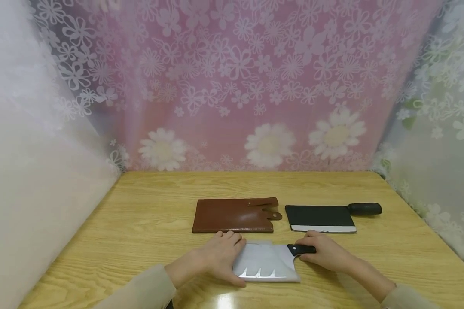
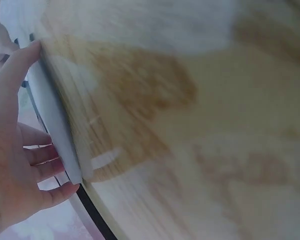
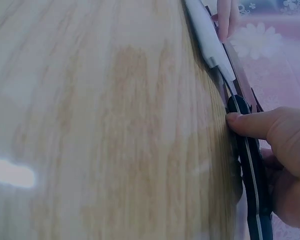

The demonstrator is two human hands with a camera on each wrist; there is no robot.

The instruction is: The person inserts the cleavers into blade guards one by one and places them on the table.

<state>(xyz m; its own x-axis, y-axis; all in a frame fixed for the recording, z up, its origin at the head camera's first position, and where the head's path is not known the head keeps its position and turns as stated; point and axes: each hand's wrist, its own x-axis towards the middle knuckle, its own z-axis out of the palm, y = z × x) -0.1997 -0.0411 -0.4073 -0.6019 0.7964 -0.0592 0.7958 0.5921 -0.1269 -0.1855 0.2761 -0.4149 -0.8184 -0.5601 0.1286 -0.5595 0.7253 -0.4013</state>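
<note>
A cleaver with a black handle [image 1: 304,249] lies on the table in front of me, its broad blade mostly inside a pale white blade cover [image 1: 261,259]. The bare metal near the handle shows at the cover's right end. My left hand [image 1: 223,257] holds the cover's left end, thumb at the near edge and fingers at the far edge. On the right, my right hand [image 1: 326,253] grips the handle; in the right wrist view its thumb [image 3: 250,122] lies along the black handle. Some fingers of the right hand are hidden behind the handle.
Beyond the cover lies a brown leather sheath [image 1: 233,216] with strap ends on its right. To its right rests a second cleaver [image 1: 321,216] with a dark blade and black handle. The wood-grain table [image 1: 154,214] meets flowered curtains [image 1: 232,86] behind and at both sides.
</note>
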